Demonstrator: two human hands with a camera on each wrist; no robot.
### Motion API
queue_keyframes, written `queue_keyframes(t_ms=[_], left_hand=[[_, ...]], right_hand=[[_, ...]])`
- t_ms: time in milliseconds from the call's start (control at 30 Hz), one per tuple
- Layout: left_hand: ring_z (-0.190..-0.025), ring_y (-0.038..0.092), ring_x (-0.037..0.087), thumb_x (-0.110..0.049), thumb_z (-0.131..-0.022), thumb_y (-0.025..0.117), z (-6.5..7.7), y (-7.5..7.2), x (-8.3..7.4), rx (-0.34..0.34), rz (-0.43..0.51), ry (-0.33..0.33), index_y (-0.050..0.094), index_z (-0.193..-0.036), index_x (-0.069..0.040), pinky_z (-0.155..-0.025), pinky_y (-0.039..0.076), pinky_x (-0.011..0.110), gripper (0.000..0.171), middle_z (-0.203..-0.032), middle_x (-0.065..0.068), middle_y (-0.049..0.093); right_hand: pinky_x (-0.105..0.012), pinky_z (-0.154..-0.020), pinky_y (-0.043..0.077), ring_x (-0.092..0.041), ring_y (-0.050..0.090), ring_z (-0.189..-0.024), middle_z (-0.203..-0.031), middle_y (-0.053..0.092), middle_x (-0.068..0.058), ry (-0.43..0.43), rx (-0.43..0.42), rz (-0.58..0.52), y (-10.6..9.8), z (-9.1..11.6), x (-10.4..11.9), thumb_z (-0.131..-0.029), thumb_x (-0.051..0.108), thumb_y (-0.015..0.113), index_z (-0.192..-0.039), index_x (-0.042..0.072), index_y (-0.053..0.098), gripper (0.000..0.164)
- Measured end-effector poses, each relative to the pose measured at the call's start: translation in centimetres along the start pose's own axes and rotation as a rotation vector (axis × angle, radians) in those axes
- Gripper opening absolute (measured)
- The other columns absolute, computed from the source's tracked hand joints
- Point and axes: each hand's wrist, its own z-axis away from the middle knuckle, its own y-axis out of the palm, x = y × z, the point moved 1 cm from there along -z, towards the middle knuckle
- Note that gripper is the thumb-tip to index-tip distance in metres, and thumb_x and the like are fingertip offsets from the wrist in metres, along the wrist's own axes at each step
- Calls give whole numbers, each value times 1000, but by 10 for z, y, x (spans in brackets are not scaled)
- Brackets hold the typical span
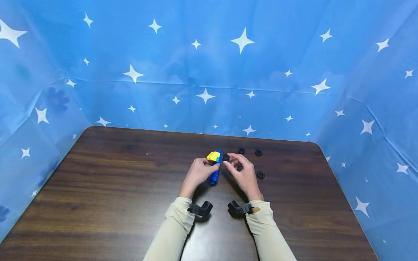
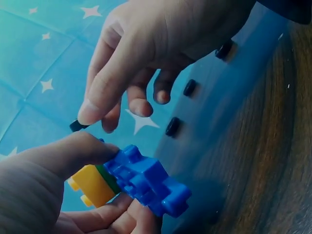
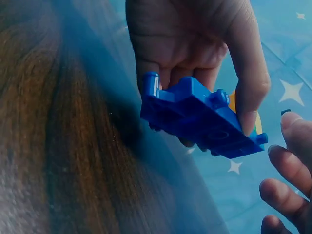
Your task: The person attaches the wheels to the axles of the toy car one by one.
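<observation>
My left hand (image 1: 200,173) grips a blue toy car base (image 1: 213,177) with the thumb on one side and the fingers on the other. A yellow block (image 2: 92,186) and a thin green piece (image 2: 108,178) are attached to it. The left wrist view shows the base's knobbed underside, with axle stubs sticking out. My right hand (image 1: 244,175) pinches a small black wheel (image 1: 226,157) between thumb and fingertips, close beside the far end of the base. In the right wrist view that wheel is mostly hidden by the thumb.
Several more black wheels lie on the dark wooden table (image 1: 130,203): one wheel (image 1: 241,150) and another wheel (image 1: 258,152) beyond my right hand, a third wheel (image 1: 260,175) to its right. A blue star-patterned curtain (image 1: 209,65) surrounds the table's back and sides.
</observation>
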Motion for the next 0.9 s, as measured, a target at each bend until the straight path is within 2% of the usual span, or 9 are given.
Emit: queue_keyframes(t_ms=[200, 300, 500, 733, 900], left_hand=[[-66, 60, 18, -36, -91, 77, 2, 5, 2, 44, 48, 4, 70, -93, -1, -57, 43, 25, 35, -74, 3, 67], [-68, 60, 17, -35, -91, 77, 3, 5, 4, 65, 53, 0, 71, -100, -1, -59, 45, 25, 36, -79, 3, 68], [-68, 62, 15, -29, -95, 73, 0, 2, 3, 130, 87, 35, 69, -116, 0, -63, 53, 29, 36, -90, 7, 71], [-73, 64, 16, -30, -97, 73, -2, -2, 3, 174, 127, 25, 69, -123, -2, -71, 57, 31, 39, -100, 10, 73], [-77, 65, 17, -31, -97, 74, 5, 0, 10, 187, 119, 8, 68, -124, -2, -72, 57, 30, 40, -102, 11, 72]], right_hand=[[-21, -66, 52, -9, 61, -76, -93, 70, -4, -56, -2, 11, 0, 4, -1, -95, 21, 79, -119, 11, 74, 26], [-20, -65, 52, -8, 61, -75, -94, 71, -5, -67, 14, 21, 0, 6, -3, -94, 20, 79, -118, 11, 74, 26], [-23, -65, 53, -10, 62, -76, -98, 72, -6, -100, 29, 56, 1, 2, -3, -95, 20, 78, -119, 10, 73, 27], [-27, -66, 55, -13, 65, -77, -99, 72, -6, -125, 45, 51, -1, -1, -2, -94, 18, 79, -121, 10, 73, 28], [-29, -70, 57, -13, 66, -79, -99, 71, -5, -105, 85, 56, -2, 8, -2, -95, 17, 78, -123, 11, 72, 30]])
